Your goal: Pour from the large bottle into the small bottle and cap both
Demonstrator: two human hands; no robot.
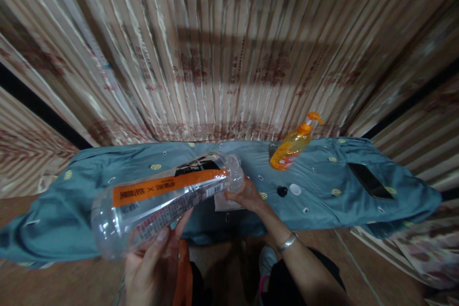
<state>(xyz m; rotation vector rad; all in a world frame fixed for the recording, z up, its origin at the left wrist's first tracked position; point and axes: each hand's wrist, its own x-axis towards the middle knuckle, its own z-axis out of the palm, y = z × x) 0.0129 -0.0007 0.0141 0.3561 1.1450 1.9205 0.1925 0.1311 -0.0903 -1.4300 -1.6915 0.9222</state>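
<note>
I hold a large clear plastic bottle (165, 196) with an orange and black label, tipped on its side above the near edge of the table. My left hand (154, 260) grips its base end from below. My right hand (245, 195) is closed at the bottle's neck end, over a pale cloth or paper (224, 203) lying on the table. A bracelet sits on my right wrist.
A blue cloth (322, 186) covers the table. On it stand an orange pump bottle (292, 146), a small black cap (282, 191), a white cap (295, 189) and a dark phone (369, 180) at the right. A striped curtain hangs behind.
</note>
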